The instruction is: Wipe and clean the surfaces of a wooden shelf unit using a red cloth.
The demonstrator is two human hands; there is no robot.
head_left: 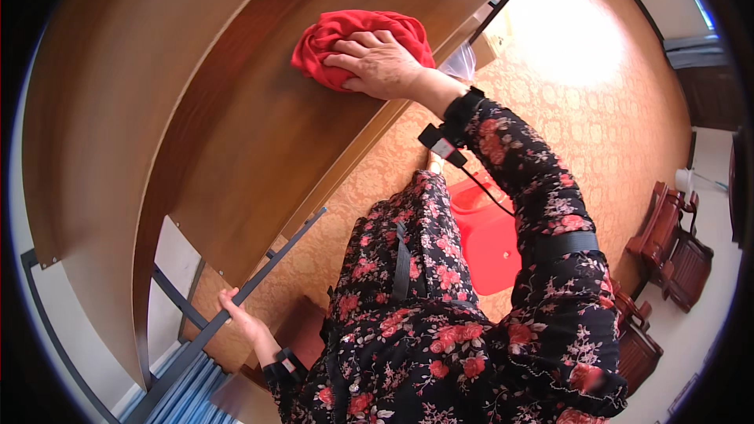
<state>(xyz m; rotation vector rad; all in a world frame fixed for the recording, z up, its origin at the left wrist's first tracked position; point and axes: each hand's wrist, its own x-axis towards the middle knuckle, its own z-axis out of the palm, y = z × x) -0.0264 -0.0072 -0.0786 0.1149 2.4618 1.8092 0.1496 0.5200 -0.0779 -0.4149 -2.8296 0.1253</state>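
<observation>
A: Start with the wooden shelf board [259, 141]. What's on it?

B: A crumpled red cloth [345, 35], lying near the board's far edge. The right hand [381, 63] is flat on top of it, fingers spread and pressing down, palm covering the cloth's near side. It's not a closed grasp, more an open hand laid over the fabric.

A: And the other hand?

B: The left hand [239, 310] is below the board's near end, fingers curled round a dark metal frame bar [259, 271] that runs along under the board. It looks closed on the bar.

A: Any packages or labels near the board?

B: Just past the board's right edge, beyond the right wrist, there's a bit of clear plastic bag [459, 63]; what's in it I can't tell. Below the board, beside the floral sleeve, sits a red plastic bin [491, 239] on the patterned orange floor [581, 78]. No labels I can make out. Well off from the board, dark wooden chairs [667, 243] stand.
</observation>
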